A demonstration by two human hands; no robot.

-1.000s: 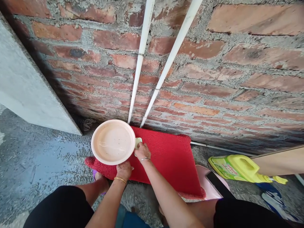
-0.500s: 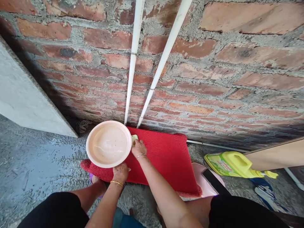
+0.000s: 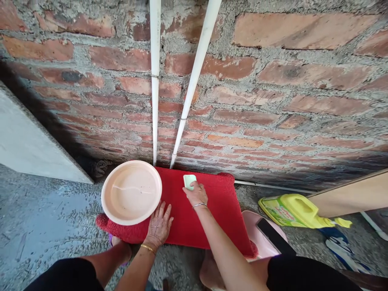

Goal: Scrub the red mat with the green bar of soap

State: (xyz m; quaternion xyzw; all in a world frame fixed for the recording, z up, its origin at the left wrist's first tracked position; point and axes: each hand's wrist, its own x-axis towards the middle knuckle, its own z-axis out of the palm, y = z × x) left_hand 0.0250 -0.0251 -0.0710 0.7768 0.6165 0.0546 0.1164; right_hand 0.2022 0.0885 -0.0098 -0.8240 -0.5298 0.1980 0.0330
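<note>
My right hand (image 3: 195,195) grips a pale green bar, which looks like soap (image 3: 189,181), against a red fleecy cloth (image 3: 218,218). The cloth lies spread over a flat support that is hidden beneath it. My left hand (image 3: 159,224) rests on the cloth with its fingers stretched apart, just right of a peach-coloured basin (image 3: 132,193). Water stands in the basin, which sits on the cloth's left end.
A yellow detergent jug (image 3: 289,210) lies on its side at the right. Near my right knee is a pink stool or lid (image 3: 254,230) with a black phone (image 3: 275,236) on it. Two white pipes (image 3: 189,91) run down the brick wall (image 3: 248,117). The floor (image 3: 45,214) at left is wet.
My right hand has carried the soap rightward, away from the basin's rim. My left hand, earlier at the basin's edge, now lies flat on the cloth.
</note>
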